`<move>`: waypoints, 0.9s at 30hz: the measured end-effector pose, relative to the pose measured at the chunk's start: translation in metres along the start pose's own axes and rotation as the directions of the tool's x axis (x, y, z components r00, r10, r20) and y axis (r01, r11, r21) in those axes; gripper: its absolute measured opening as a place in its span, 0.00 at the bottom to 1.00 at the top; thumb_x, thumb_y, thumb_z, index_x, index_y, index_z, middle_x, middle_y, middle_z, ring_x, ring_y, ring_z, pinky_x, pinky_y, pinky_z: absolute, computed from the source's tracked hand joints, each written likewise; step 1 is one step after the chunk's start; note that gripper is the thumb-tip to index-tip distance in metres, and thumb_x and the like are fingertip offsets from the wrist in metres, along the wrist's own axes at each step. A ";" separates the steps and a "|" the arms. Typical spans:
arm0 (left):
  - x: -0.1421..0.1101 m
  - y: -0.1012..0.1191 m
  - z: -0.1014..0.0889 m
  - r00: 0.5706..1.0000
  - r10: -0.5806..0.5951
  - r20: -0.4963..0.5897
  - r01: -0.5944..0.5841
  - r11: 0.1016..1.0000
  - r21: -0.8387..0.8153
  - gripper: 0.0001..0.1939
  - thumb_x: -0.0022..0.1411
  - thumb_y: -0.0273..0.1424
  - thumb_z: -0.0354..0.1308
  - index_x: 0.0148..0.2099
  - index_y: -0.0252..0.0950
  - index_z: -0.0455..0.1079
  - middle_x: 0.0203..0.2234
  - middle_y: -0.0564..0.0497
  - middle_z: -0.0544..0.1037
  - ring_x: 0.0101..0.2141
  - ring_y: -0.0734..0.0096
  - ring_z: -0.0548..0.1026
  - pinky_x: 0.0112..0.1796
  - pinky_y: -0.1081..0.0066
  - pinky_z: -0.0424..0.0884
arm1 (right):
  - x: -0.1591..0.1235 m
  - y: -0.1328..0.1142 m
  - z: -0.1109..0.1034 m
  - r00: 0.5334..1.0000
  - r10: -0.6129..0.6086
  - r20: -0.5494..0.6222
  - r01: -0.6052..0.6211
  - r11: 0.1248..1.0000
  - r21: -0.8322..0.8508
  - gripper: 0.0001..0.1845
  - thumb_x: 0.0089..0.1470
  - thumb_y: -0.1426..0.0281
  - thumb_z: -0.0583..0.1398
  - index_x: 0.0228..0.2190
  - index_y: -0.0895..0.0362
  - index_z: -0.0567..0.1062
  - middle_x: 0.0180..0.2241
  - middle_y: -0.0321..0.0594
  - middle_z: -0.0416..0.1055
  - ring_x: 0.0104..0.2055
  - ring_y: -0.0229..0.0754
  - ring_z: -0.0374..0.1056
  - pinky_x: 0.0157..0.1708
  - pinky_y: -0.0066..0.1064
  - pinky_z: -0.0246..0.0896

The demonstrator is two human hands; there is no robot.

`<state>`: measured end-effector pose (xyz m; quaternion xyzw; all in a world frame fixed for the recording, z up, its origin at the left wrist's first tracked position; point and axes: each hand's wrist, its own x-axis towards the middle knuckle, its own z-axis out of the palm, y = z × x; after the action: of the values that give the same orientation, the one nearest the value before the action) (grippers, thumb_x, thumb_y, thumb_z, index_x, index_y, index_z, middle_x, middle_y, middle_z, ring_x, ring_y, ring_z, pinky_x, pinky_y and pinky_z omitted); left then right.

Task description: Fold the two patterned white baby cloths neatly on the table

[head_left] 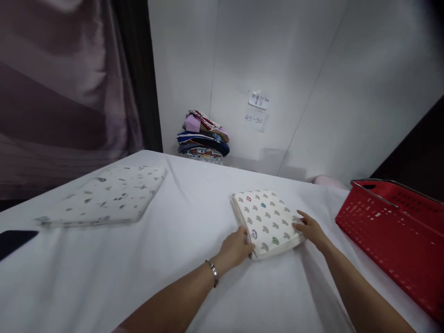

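Observation:
A folded white cloth (268, 217) with a grey, red, blue and green mushroom-like print lies flat on the white-covered table. At its near left corner, my left hand (237, 247) grips the layered edge between thumb and fingers. My right hand (310, 226) rests at the right edge, with the thumb on top and the fingers apart; part of its fingers is hidden. A second folded white cloth (114, 194), printed with small dark and green motifs, lies farther left, away from both hands.
A red plastic basket (395, 240) stands at the right. Beyond the far table edge is a stack of folded fabrics (204, 136) against the wall. A dark flat object (15, 241) lies at the left edge. The white table cover (194, 203) has soft creases.

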<state>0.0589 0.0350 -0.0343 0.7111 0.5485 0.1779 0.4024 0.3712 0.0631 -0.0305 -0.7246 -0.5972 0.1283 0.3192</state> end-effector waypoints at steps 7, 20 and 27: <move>-0.005 0.006 0.000 1.000 -0.003 0.018 0.002 0.999 0.048 0.19 0.51 0.40 0.56 0.45 0.41 0.62 0.34 0.52 0.75 0.34 0.64 0.73 0.27 0.73 0.61 | -0.014 -0.037 0.015 0.975 -0.210 0.077 0.221 0.960 -0.175 0.26 0.50 0.67 0.57 0.51 0.60 0.68 0.54 0.52 0.62 0.57 0.54 0.55 0.56 0.46 0.48; 0.031 -0.011 -0.042 0.976 0.004 -0.216 0.025 0.991 0.129 0.12 0.56 0.30 0.50 0.42 0.38 0.69 0.36 0.49 0.77 0.37 0.66 0.73 0.36 0.71 0.65 | -0.093 -0.085 0.088 0.685 -0.642 0.344 0.728 0.617 -0.297 0.34 0.56 0.57 0.51 0.60 0.59 0.53 0.62 0.50 0.46 0.63 0.53 0.41 0.58 0.52 0.41; 0.101 -0.022 -0.064 0.945 0.091 -0.313 -0.045 0.987 0.151 0.27 0.57 0.26 0.50 0.59 0.35 0.56 0.57 0.45 0.63 0.55 0.63 0.61 0.53 0.67 0.57 | -0.108 -0.082 0.090 0.670 -0.704 0.236 0.738 0.596 -0.316 0.34 0.53 0.63 0.55 0.59 0.61 0.55 0.61 0.52 0.47 0.63 0.56 0.41 0.57 0.53 0.45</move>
<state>0.0341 0.1540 -0.0309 0.7183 0.5925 0.2651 0.2502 0.2281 -0.0040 -0.0698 -0.4626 -0.8646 -0.1007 0.1683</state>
